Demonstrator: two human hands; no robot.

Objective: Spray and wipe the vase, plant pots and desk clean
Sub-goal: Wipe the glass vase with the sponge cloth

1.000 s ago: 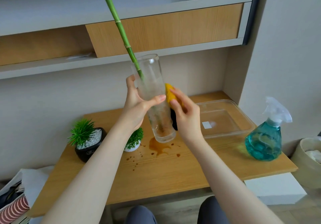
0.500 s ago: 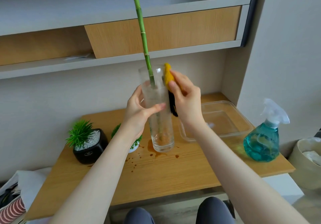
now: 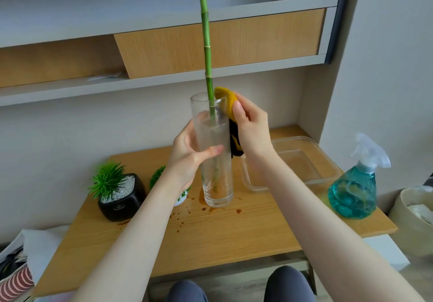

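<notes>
A tall clear glass vase (image 3: 216, 184) with a green bamboo stalk (image 3: 206, 44) in it is upright over the wooden desk (image 3: 234, 238). My left hand (image 3: 187, 158) grips the vase around its middle. My right hand (image 3: 250, 130) holds a yellow and black cloth (image 3: 228, 102) against the vase's right side near the rim. A black square plant pot (image 3: 121, 198) stands at the desk's left. A small white pot (image 3: 181, 196) with a round green plant is partly hidden behind my left arm. Brown spill spots (image 3: 180, 217) lie around the vase's base.
A teal spray bottle (image 3: 356, 189) stands at the desk's right front. A clear plastic tray (image 3: 328, 161) lies behind my right arm. Shelves run above the desk. A beige bin (image 3: 403, 217) is at the far right, and folded cloth (image 3: 16, 276) at the lower left.
The vase has gone from tilted and lifted to upright and lower, close to the desk. My right hand with the cloth has slid up the vase's side to the rim.
</notes>
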